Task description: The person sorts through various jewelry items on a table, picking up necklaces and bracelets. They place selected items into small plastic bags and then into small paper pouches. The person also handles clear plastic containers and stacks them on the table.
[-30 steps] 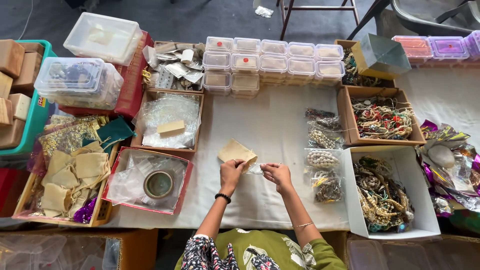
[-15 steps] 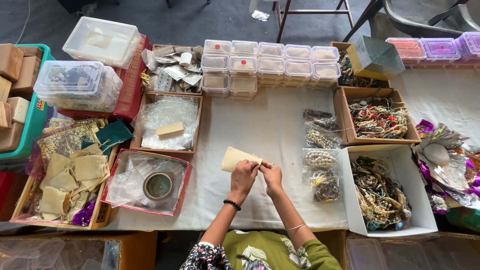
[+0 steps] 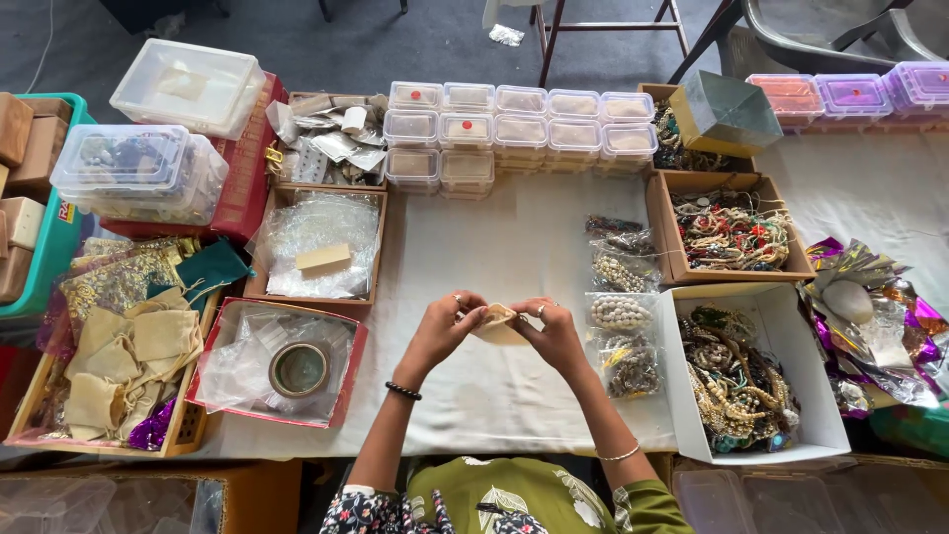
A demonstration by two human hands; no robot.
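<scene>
Hands: left hand (image 3: 442, 331) and right hand (image 3: 552, 331) meet over the white tablecloth (image 3: 494, 247), fingertips pinching a small beige pouch (image 3: 497, 323) between them.
Pouch: held just above the cloth, in front of the person.
Right of hands: clear bags of beads (image 3: 621, 312) lie just beside the right hand; beyond them a white box of necklaces (image 3: 741, 376).
Left of hands: red tray with a tape roll (image 3: 299, 369).
Farther back: stacked clear lidded tubs (image 3: 514, 124), well apart.

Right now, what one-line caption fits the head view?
Left hand and right hand hold a small beige pouch over a white-clothed table crowded with jewellery boxes.
</scene>
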